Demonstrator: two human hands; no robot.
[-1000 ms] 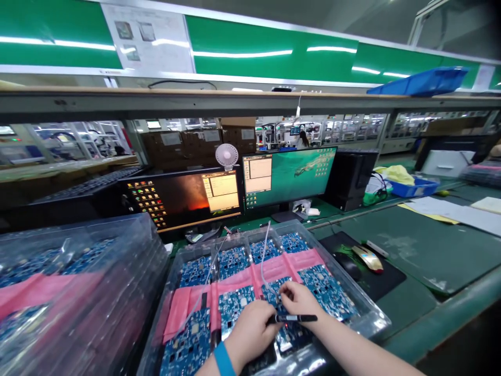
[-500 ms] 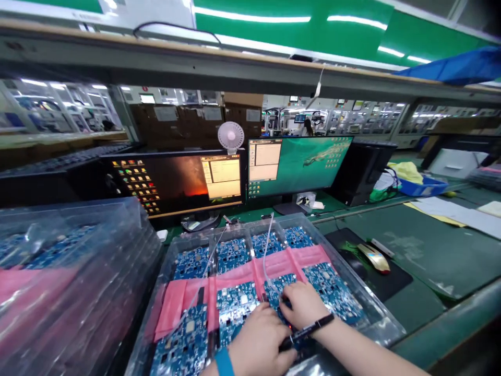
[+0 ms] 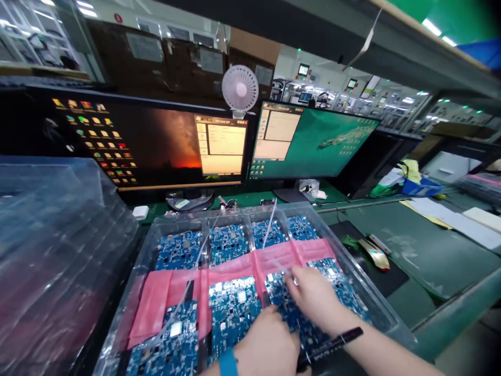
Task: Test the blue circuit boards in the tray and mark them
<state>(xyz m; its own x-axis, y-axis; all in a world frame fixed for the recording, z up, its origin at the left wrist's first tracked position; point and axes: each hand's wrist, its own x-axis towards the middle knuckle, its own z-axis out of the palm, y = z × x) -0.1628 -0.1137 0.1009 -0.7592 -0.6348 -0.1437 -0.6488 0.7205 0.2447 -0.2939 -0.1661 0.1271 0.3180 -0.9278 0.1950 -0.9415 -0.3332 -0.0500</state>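
Note:
My right hand [image 3: 315, 295] is closed in a pinch over the front row of blue circuit boards [image 3: 233, 305]. The thin white cable [image 3: 269, 230] runs down over the pink strip [image 3: 235, 267] to its fingertips, blurred near them. My left hand [image 3: 270, 339], with a blue wristband, is curled low over the boards beside a strip end. A black pen [image 3: 332, 347] with small print sticks out from its fingers and crosses in front of my right wrist. The boards lie in a clear plastic tray [image 3: 358, 271]. Its left-hand fingertips are partly hidden.
Two lit monitors [image 3: 164, 151] stand behind the tray, with a small white fan [image 3: 240, 89] between them. Plastic-wrapped trays [image 3: 62, 230] are stacked at the left. A mouse [image 3: 374, 254] sits on a black pad at the right. A shelf edge [image 3: 313, 26] runs overhead.
The view has tilted down and come closer. My right hand has lifted away from my left hand toward the pink strip, drawing the cable's end with it. The left hand stays low.

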